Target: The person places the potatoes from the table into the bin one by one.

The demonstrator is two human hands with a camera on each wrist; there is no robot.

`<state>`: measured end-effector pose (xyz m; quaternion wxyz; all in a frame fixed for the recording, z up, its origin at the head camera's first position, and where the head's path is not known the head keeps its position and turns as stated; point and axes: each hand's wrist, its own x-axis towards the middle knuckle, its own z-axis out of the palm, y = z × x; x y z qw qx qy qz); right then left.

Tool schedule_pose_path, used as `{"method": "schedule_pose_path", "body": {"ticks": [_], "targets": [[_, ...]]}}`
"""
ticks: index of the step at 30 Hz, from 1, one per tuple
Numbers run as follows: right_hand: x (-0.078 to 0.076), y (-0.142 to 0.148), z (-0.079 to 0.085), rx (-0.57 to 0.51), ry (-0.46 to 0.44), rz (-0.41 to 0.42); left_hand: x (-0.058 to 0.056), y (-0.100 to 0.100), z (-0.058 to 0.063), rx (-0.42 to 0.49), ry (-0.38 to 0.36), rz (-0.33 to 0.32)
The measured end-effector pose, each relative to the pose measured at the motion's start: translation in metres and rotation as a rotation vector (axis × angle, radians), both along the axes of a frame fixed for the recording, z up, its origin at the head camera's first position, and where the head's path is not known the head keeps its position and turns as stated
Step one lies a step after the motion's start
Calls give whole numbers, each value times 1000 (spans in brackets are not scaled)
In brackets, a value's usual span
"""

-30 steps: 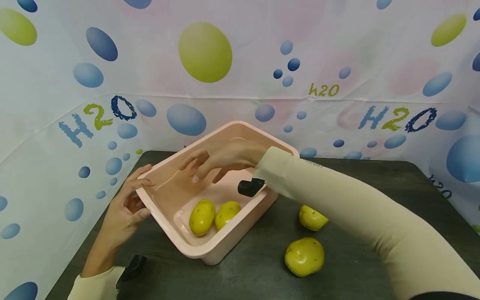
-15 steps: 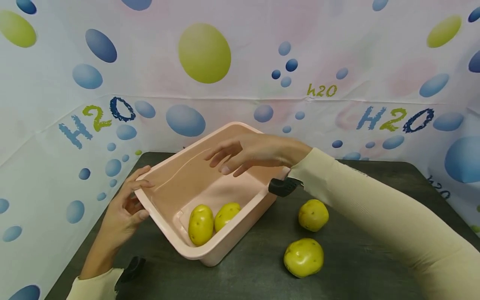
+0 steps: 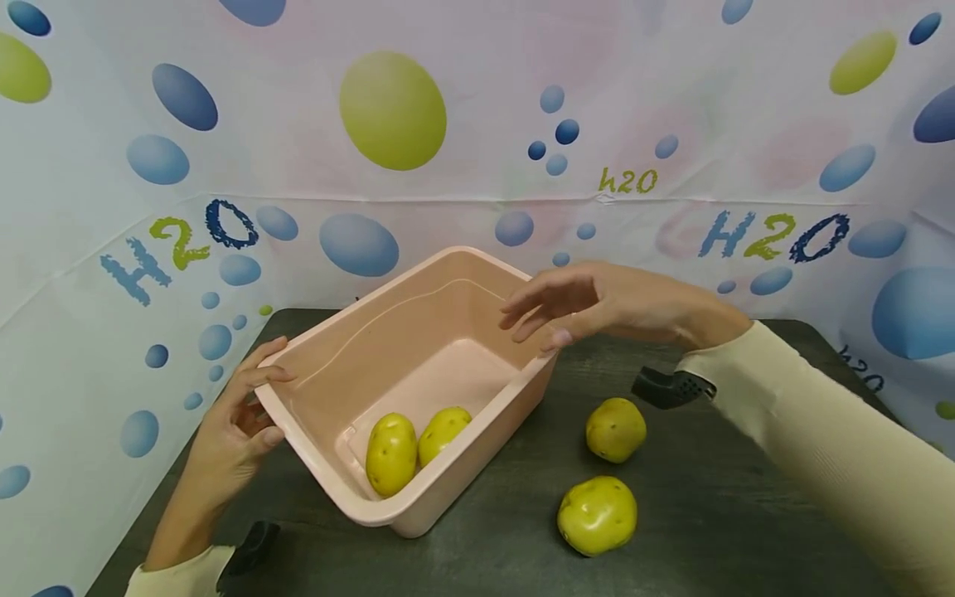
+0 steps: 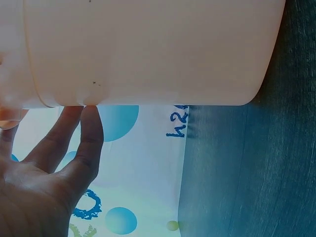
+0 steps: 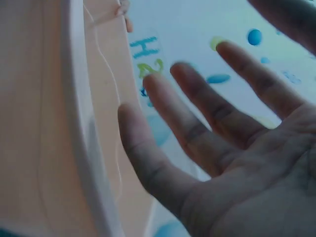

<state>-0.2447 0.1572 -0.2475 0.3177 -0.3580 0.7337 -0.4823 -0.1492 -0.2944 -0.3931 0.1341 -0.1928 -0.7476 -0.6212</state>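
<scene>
A peach-coloured plastic tub (image 3: 388,340) is tilted toward me on the table. My left hand (image 3: 227,439) grips its left corner, fingertips over the rim and thumb at the outer wall. In the left wrist view, fingers (image 4: 91,128) reach up to the tub's wall (image 4: 148,54). Two yellow potatoes (image 3: 391,454) lie together in the tub's near corner. My right hand (image 3: 619,303) hovers at the tub's right end, fingers spread and holding nothing. The right wrist view shows its open palm (image 5: 256,192) beside the tub's rim (image 5: 81,113).
Two more yellow potatoes, a farther one (image 3: 615,429) and a nearer one (image 3: 597,516), rest on the dark table (image 3: 716,497) right of the tub. A white curtain (image 3: 477,108) with blue and green dots hangs behind the table.
My right hand has moved right, from over the inside of the tub to its right end. This uncovers the farther potato on the table. The left hand keeps its grip on the corner.
</scene>
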Motion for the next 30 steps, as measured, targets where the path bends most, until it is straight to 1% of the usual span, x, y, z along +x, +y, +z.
{"method": "schedule_pose_path", "body": {"ticks": [5,7,10,13,16,20,25,30], "targets": [[10,34,-6,-110,78,54,1,1,2,1,-2,-6],[12,43,-10,-154,91,82,1,1,2,0,8,-7],[16,55,-15,-177,89,81,2,0,2,-4,18,-3],[18,65,-20,-182,81,57,2,-1,3,-1,16,-6],[21,74,-26,-168,78,10,2,0,3,-7,3,6],[22,83,-37,-141,105,-45,3,1,4,-9,-5,18],[22,93,-57,-126,117,-81,2,0,5,0,-2,-1],[20,102,-81,-96,135,-144,1,0,4,-20,3,7]]}}
